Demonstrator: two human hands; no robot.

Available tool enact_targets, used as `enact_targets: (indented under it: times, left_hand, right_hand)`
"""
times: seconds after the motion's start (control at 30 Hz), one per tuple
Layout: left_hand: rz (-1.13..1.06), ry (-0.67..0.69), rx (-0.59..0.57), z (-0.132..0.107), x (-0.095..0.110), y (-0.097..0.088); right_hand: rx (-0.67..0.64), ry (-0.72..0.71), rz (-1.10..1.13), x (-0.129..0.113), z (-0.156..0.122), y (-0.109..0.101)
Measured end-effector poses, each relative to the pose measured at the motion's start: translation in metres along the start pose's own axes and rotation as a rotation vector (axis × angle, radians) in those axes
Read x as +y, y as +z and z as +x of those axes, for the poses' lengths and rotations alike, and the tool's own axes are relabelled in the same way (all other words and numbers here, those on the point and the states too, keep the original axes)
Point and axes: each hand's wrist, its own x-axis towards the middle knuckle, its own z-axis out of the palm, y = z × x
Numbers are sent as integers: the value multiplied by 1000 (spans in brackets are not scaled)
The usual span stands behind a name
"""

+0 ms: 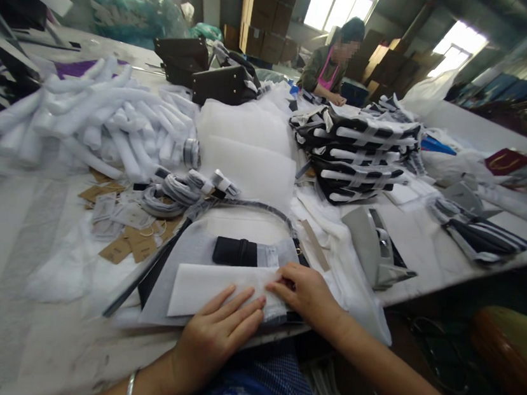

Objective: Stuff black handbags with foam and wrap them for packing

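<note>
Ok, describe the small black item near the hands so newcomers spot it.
On the white table, the left hand rests on a white sheet. Just beyond that sheet lies the small black item: its dark, banded rectangle stands out from the pale wrapping beneath.

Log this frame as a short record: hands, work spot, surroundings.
left hand: laid over a white sheet
right hand: bent at the sheet's right end; pinch unclear
beyond sheet: black pouch
left side: pile of white rolls, brown tags
back right: stack of black bags with white wrapping
far side of table: co-worker
</note>
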Motion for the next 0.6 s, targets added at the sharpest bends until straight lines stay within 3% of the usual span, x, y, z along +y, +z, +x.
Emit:
enact_targets:
  times: [0.17, 0.4, 0.6]
  left_hand:
    - [21, -20, -10, 1, 1, 0]
    - [87, 14, -98, 8, 1, -3]
    - [127, -21, -146, 9, 5, -2]
  right_hand:
    - [-29, 94, 82, 1, 8, 3]
    - [4, 90, 66, 5, 21, 4]
    - [11, 169, 194, 1, 35, 9]
